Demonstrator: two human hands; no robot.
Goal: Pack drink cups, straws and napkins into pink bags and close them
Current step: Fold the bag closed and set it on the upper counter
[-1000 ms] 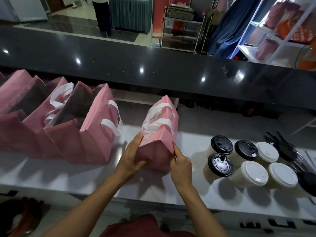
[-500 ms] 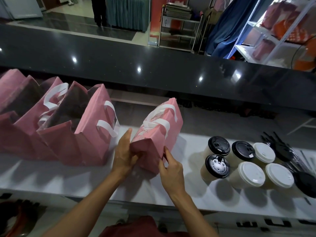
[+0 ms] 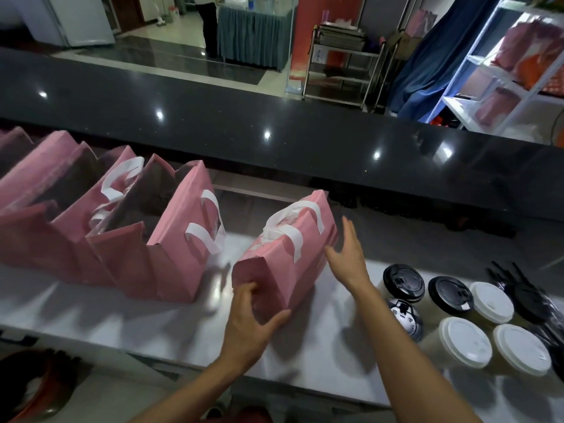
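Observation:
A closed pink bag (image 3: 293,254) with white handles stands on the white counter (image 3: 152,319), a little tilted. My left hand (image 3: 253,319) grips its near end, fingers and thumb curled round the corner. Just off the bag's right side my right hand (image 3: 348,254) hovers with fingers spread and straight; whether it touches the bag I cannot tell. Several open pink bags (image 3: 128,239) stand in a row to the left. Several lidded drink cups (image 3: 464,340) with black or white lids stand at the right.
A raised black counter top (image 3: 274,141) runs along the far side. Black packets (image 3: 531,297), perhaps straws, lie at the far right beside the cups. White shelving (image 3: 488,71) with pink and orange items stands behind.
The bag has been turned and slid toward the row of open bags. My right hand has let go of its near end and moved up along its right side, now open.

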